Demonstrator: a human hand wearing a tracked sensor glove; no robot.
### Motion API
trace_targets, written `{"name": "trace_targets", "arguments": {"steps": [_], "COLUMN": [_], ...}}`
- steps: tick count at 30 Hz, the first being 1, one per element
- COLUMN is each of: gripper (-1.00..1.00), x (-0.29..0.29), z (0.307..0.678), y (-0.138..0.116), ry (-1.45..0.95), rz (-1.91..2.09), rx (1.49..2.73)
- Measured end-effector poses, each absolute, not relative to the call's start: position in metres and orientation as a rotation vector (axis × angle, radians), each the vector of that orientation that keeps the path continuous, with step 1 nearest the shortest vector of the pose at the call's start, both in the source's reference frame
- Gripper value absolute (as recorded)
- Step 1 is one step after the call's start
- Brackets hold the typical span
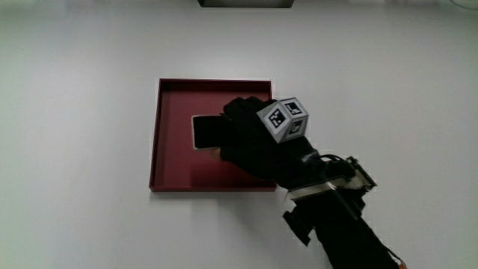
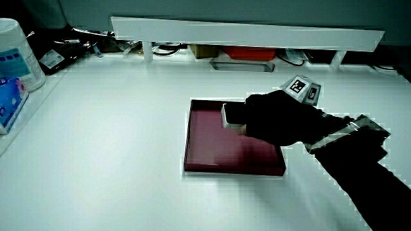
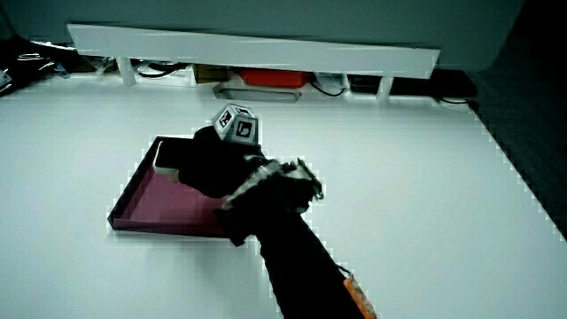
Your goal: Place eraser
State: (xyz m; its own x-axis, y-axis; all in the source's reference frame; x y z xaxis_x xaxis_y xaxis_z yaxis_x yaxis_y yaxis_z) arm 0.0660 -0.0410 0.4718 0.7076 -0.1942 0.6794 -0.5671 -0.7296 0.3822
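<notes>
A shallow dark red square tray [image 1: 168,161] lies on the white table, also seen in both side views [image 2: 205,147] [image 3: 146,199]. The eraser [image 1: 204,132], a dark block with a pale edge [image 2: 231,114] [image 3: 166,156], is inside the tray, toward the tray's edge farthest from the person. The black-gloved hand [image 1: 250,142] reaches over the tray from the person's side, its fingers curled around the eraser. The patterned cube [image 1: 285,119] sits on the hand's back. Whether the eraser rests on the tray floor or hangs just above it is hidden by the fingers.
A low white partition [image 2: 244,32] [image 3: 257,49] runs along the table's edge farthest from the person, with a red item [image 2: 250,52] and cables under it. In a side view a white canister [image 2: 14,54] and a blue packet [image 2: 9,96] stand at the table's edge.
</notes>
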Motion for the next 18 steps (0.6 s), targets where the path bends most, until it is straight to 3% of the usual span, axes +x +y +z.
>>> {"name": "trace_targets", "arguments": {"steps": [3, 18], "gripper": [0.0, 0.0], "x": [0.054, 0.029], "z": [0.468, 0.531], "y": [-0.039, -0.028], "ry": [-0.556, -0.477], "rz": [0.746, 0.617], "rx": [2.391, 2.268]}}
